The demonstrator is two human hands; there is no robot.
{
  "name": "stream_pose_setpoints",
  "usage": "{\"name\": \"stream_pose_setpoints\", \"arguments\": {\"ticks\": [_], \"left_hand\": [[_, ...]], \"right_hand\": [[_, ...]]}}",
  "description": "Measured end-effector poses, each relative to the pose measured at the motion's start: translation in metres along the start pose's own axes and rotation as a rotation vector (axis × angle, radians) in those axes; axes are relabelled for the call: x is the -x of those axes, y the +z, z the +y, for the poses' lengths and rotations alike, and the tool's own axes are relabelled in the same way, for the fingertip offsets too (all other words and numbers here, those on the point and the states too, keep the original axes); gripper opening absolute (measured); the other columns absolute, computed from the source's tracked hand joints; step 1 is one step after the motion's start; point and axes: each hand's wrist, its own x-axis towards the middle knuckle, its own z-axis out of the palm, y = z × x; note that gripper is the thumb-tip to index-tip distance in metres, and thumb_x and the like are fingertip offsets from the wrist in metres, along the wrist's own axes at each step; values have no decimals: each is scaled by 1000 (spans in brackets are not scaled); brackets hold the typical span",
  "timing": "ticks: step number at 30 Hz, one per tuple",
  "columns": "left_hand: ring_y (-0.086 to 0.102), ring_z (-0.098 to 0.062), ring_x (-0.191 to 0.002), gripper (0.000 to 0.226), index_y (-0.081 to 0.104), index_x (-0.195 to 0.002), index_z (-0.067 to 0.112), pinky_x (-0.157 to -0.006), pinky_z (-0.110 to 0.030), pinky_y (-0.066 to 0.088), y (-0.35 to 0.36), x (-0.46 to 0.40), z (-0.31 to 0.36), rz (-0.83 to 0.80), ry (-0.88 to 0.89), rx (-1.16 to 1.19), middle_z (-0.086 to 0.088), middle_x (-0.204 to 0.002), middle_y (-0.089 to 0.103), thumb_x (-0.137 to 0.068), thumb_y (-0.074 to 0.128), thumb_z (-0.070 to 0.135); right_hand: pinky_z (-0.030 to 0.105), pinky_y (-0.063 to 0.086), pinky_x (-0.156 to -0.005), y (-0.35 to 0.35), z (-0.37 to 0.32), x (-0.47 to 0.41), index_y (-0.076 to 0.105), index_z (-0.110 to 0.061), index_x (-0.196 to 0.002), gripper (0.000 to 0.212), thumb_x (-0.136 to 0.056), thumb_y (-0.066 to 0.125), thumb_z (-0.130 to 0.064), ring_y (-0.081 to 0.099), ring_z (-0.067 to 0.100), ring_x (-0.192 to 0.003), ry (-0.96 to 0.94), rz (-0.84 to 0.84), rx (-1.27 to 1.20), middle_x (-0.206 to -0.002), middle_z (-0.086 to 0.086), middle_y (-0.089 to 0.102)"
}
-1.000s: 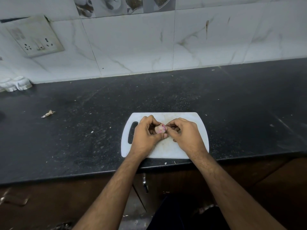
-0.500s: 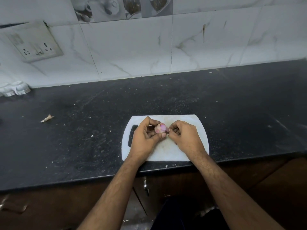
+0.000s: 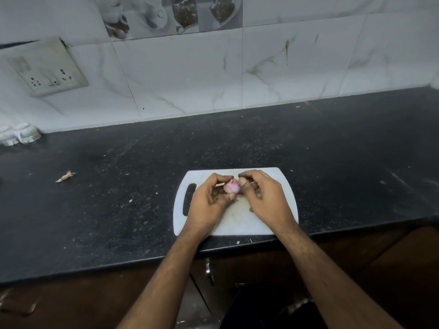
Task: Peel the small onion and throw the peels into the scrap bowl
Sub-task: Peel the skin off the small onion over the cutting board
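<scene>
A small pink-white onion (image 3: 231,187) is held just above a white cutting board (image 3: 237,222) near the counter's front edge. My left hand (image 3: 209,203) cups it from the left, fingers curled around it. My right hand (image 3: 263,198) pinches at the onion's right side with thumb and fingertips. A few thin bits of peel lie on the board under the hands. No scrap bowl is in view.
A loose dry peel (image 3: 66,176) lies on the black counter (image 3: 118,198) at left. Small white objects (image 3: 20,136) stand at the far left against the tiled wall. A socket plate (image 3: 47,72) is on the wall. A cabinet handle (image 3: 209,271) shows below the counter edge.
Both hands stay on the onion over the board. The right thumb has shifted up onto the onion's right side, and the onion has turned a little in the fingers.
</scene>
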Motion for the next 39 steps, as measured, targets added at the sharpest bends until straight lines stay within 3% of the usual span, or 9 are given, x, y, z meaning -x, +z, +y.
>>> {"name": "stream_pose_setpoints", "arguments": {"ticks": [4,7,11,22,29,35,39], "left_hand": [[71,-21,-117,32,70,-125,17,-106,-43,56,1,-1,-1,-31,32,-78,-2,-120,76,-96,72,2],[68,-14,-121,33,70,-127,23,-106,-33,54,0,-1,0,-33,71,-152,6,-123,75,-98,71,6],[66,-8,-123,37,68,-131,19,-106,-22,51,0,-1,2,-51,72,-195,8,-126,74,-99,66,1],[67,-9,-122,36,68,-127,20,-104,-20,51,1,0,4,-59,79,-156,8,-123,74,-97,69,0],[65,-12,-126,39,66,-131,22,-111,-32,51,0,-2,1,-93,29,-173,11,-127,72,-100,62,-2],[67,-14,-124,35,66,-129,21,-113,-40,51,-1,-2,2,-55,-2,-90,6,-126,74,-101,64,0],[67,-19,-125,33,65,-129,17,-113,-45,51,-2,-2,2,-79,-1,-62,1,-127,74,-101,65,1]], "right_hand": [[29,61,-57,0,0,1,75,-19,-104,12,-97,68,-26,68,9,-84,50,17,-21,-97,-14,67],[31,59,-47,-1,-3,3,77,-17,-101,11,-96,69,-23,69,10,-80,104,17,-55,-93,-9,70],[34,60,-46,-3,-7,5,79,-17,-101,10,-94,72,-21,69,7,-81,142,15,-104,-92,-8,72],[37,60,-46,-5,-9,5,79,-17,-98,9,-91,75,-22,69,8,-80,164,29,-144,-89,-9,72],[37,60,-47,-2,-3,1,74,-18,-98,9,-95,69,-24,68,13,-80,205,18,-101,-90,-5,70],[23,58,-62,-1,0,0,73,-20,-102,16,-103,58,-27,67,2,-84,98,23,-37,-93,-16,70],[13,52,-69,-2,-4,-1,72,-25,-102,19,-91,74,-41,65,3,-87,77,-28,-87,-98,-16,69]]}}
